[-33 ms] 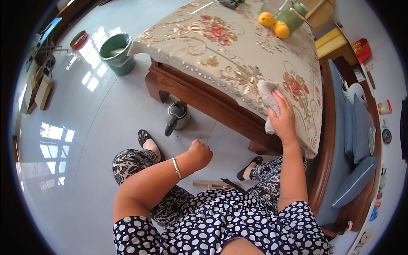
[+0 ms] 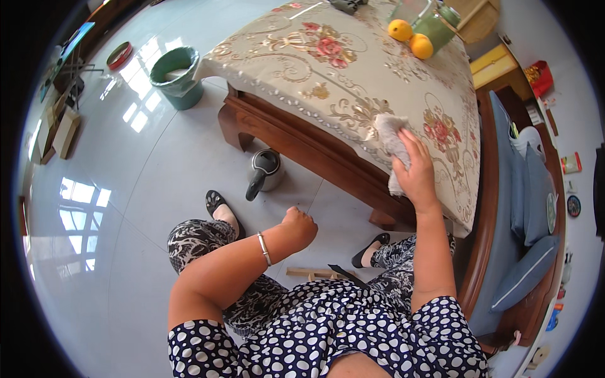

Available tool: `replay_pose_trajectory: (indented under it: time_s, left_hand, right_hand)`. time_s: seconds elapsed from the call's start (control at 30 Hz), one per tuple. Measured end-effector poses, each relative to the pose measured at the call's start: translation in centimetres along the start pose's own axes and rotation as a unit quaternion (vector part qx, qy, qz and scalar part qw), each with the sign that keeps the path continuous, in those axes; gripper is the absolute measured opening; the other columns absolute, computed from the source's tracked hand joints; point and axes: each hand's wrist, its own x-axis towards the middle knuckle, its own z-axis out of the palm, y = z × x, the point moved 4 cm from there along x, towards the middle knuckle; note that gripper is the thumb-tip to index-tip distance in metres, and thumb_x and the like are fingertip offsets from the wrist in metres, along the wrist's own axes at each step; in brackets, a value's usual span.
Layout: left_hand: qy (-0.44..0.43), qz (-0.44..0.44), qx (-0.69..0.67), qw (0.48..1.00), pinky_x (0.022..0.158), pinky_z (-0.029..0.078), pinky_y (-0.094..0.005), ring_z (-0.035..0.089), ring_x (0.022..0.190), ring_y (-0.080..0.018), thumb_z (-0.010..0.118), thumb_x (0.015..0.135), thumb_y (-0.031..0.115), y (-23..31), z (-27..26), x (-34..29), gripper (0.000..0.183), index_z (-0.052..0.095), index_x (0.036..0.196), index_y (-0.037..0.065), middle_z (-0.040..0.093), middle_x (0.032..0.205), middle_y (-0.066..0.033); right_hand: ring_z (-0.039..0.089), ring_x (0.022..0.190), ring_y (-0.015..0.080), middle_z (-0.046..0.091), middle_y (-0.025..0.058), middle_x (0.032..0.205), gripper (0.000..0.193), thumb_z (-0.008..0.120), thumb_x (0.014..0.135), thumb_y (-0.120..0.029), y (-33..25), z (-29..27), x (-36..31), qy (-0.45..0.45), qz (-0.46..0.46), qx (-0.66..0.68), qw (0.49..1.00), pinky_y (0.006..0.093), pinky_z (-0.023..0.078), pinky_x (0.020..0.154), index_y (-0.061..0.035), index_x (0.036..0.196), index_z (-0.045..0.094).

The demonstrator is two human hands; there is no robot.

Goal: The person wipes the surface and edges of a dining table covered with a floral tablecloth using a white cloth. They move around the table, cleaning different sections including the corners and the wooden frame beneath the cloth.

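- A pale grey-white, bunched fabric cloth (image 2: 392, 140) is lying on the near edge of the table top, right of its middle, with its lower end reaching the edge.
- The right hand (image 2: 417, 170) is holding this cloth against the table; its fingers are lying close together over the cloth's right side.
- The left hand (image 2: 297, 232) is hanging in the air before the table, its fingers curling into a loose fist; the palm is facing out of sight, so its contents I cannot tell.
- A silver-coloured bangle (image 2: 263, 249) is circling the left wrist.
- A beige tablecloth with red flowers and gold scrolls (image 2: 277, 69) is covering the dark brown wooden table (image 2: 290, 135) and is draping over its near edge.
- Two round orange fruits (image 2: 411, 38) are sitting side by side at the far right of the table, next to a green jar (image 2: 435, 31).
- A silver-and-black kettle (image 2: 272, 176) is standing on the floor, near the table and left of its middle.
- A round green bin with a liner (image 2: 179, 94) is standing beyond it, by the table's left corner.
- A brown wooden bench with blue cushions (image 2: 526, 274) is standing along the right side.
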Motion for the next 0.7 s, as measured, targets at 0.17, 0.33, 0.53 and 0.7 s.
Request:
replay_pose_trajectory:
  time_s: [0.17,0.33,0.53,0.7]
  left_hand:
    - [-0.013,-0.012,0.002,1.0,0.077,0.043,-0.0347,0.061,0.094,-0.0221,0.06,0.081,0.021,0.2,-0.6,0.4,0.019,0.066,0.095,0.01,0.065,0.097,-0.007]
    - [-0.01,-0.026,-0.005,1.0,0.076,0.043,-0.0325,0.062,0.093,-0.0201,0.057,0.08,0.017,0.2,-0.6,0.2,0.017,0.067,0.094,0.011,0.065,0.097,-0.0052]
    - [-0.009,-0.027,0.0,1.0,0.073,0.042,-0.0314,0.062,0.092,-0.0201,0.057,0.08,0.016,0.1,-1.2,0.4,0.016,0.067,0.092,0.012,0.066,0.096,-0.0043]
    - [-0.005,-0.036,0.011,0.999,0.073,0.042,-0.0318,0.062,0.092,-0.0201,0.057,0.08,0.017,-0.6,-1.5,0.5,0.017,0.067,0.093,0.012,0.066,0.096,-0.0042]
  right_hand:
    - [0.047,0.115,0.0319,0.053,0.0146,0.122,0.048,0.064,0.07,-0.009,-6.2,4.5,6.2,-0.013,-0.107,0.028,0.994,0.0396,0.038,0.099,-0.0019,0.116,0.053]
    - [0.046,0.116,0.0316,0.051,0.0133,0.125,0.054,0.068,0.071,-0.014,-12.2,10.0,11.7,-0.005,-0.204,0.021,0.979,0.0392,0.039,0.099,-0.0045,0.12,0.051]
    - [0.045,0.117,0.0311,0.049,0.0124,0.128,0.053,0.065,0.076,-0.017,-18.0,15.9,17.7,0.005,-0.233,-0.011,0.972,0.0388,0.039,0.099,-0.0095,0.125,0.049]
    - [0.045,0.118,0.0299,0.048,0.0086,0.13,0.052,0.063,0.078,-0.017,-19.6,16.9,19.2,-0.021,-0.22,-0.038,0.974,0.0375,0.038,0.1,-0.0168,0.128,0.048]
